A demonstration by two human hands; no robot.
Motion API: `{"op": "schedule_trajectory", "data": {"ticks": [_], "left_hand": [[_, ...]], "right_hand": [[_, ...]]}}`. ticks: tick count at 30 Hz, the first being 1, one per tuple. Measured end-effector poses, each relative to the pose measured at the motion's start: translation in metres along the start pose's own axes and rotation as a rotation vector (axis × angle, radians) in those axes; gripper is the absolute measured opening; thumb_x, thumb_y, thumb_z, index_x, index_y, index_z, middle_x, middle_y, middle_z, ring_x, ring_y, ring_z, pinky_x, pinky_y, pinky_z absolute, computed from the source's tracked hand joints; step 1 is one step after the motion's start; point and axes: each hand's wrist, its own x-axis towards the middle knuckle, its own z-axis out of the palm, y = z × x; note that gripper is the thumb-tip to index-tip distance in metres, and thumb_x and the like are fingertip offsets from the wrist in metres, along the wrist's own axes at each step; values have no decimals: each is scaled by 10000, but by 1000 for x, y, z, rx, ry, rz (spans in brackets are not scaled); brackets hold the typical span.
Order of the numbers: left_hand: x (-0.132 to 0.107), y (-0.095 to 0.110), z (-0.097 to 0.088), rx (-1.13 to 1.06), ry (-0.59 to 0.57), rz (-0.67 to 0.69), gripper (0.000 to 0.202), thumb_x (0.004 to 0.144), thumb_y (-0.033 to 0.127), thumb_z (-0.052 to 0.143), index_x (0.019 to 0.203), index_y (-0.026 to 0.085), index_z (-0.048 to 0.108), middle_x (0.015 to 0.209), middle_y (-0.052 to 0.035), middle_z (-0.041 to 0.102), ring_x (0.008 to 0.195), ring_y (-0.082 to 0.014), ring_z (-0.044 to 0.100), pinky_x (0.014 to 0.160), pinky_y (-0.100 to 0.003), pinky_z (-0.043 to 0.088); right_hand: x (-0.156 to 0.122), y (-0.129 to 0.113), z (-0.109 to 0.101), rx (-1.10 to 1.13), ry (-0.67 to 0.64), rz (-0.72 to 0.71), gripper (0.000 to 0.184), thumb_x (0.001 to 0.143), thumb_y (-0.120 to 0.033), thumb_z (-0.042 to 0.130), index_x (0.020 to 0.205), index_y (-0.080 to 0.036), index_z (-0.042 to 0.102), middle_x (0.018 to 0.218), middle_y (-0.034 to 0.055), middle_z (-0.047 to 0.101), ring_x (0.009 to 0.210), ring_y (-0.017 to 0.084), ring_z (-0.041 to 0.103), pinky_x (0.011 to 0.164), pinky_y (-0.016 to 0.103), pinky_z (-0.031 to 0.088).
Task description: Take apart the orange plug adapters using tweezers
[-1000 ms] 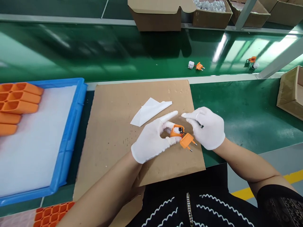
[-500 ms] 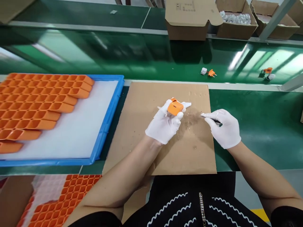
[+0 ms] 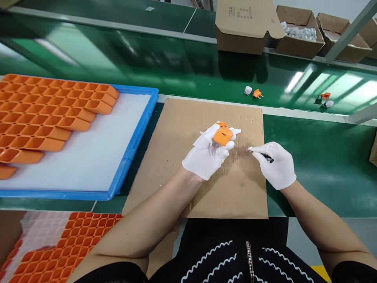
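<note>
My left hand, in a white glove, is closed around an orange charger housing above the cardboard sheet. One face of the housing, with a small dark slot, is turned up towards me. A second orange edge shows just behind that face, partly covered by my fingers. To the right, my gloved right hand pinches slim dark tweezers, their metal tip pointing left towards the housing but apart from it.
Left of the cardboard stands a blue tray with rows of hollow orange shells. More orange shells are below the bench edge. Orange and white plug pieces sit behind the cardboard. Cardboard boxes line the upper shelf.
The whole view has shifted and tilted slightly. My hands have come a little closer together, with the housing and tweezers still held in much the same way.
</note>
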Motion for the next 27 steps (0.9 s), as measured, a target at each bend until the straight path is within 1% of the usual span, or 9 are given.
{"op": "schedule_trajectory", "data": {"ticks": [7, 11, 14, 15, 17, 20, 22, 24, 27], "left_hand": [[8, -3, -6, 5, -33, 40, 256, 1039, 317, 461, 1075, 140, 643, 1125, -122, 728, 626, -82, 704, 529, -136, 585], [16, -3, -12, 193, -46, 189, 211, 992, 314, 563, 1046, 134, 658, 1077, -99, 719, 935, -158, 747, 758, -189, 623], [15, 5, -21, 722, 125, 507, 262, 910, 401, 670, 1050, 178, 682, 1068, -82, 732, 1093, -255, 716, 898, -340, 619], [14, 8, -24, 804, 161, 559, 267, 846, 380, 745, 1022, 183, 700, 1070, -88, 739, 1124, -291, 701, 924, -375, 609], [9, 13, -33, 889, 215, 644, 272, 787, 335, 789, 1010, 197, 716, 1066, -87, 746, 1145, -315, 685, 931, -390, 597], [2, 13, -50, 1076, 360, 786, 209, 835, 303, 692, 1015, 203, 729, 961, -66, 757, 1018, -280, 721, 827, -343, 614], [-2, 12, -62, 1213, 433, 823, 195, 840, 286, 617, 915, 176, 759, 855, -52, 742, 866, -239, 730, 711, -267, 610], [-2, 13, -72, 1286, 463, 804, 159, 770, 260, 647, 795, 174, 779, 840, -44, 735, 811, -219, 717, 686, -218, 594], [10, 30, -79, 1357, 525, 792, 137, 637, 205, 775, 771, 214, 804, 948, -35, 763, 944, -253, 715, 892, -257, 574]], "right_hand": [[0, 6, 8, -27, -101, 45, 211, 888, -177, 647, 940, -299, 810, 721, -17, 683, 719, 148, 600, 618, 271, 444], [1, 10, 13, -67, -285, 157, 224, 914, -214, 615, 995, -303, 803, 869, 10, 707, 842, 163, 647, 719, 282, 486], [3, 12, 16, -57, -337, 151, 230, 908, -201, 608, 988, -297, 802, 944, 15, 725, 902, 167, 669, 788, 288, 503], [4, 12, 17, -53, -332, 144, 229, 905, -200, 609, 976, -298, 804, 952, 12, 731, 904, 168, 674, 789, 288, 506], [5, 14, 18, -45, -332, 145, 229, 909, -209, 604, 956, -304, 806, 959, 6, 740, 907, 169, 680, 781, 286, 507], [6, 15, 20, -33, -344, 159, 243, 925, -228, 581, 957, -313, 805, 986, -3, 743, 907, 171, 684, 778, 292, 508], [6, 15, 20, -24, -358, 167, 253, 932, -230, 569, 975, -320, 802, 1016, -8, 741, 922, 173, 687, 797, 299, 509], [6, 14, 20, -14, -374, 175, 248, 932, -232, 576, 983, -323, 801, 1036, -7, 742, 943, 178, 690, 815, 303, 510], [7, 14, 20, -2, -382, 181, 233, 930, -239, 590, 984, -321, 801, 1054, -3, 746, 964, 181, 692, 826, 304, 512]]}}
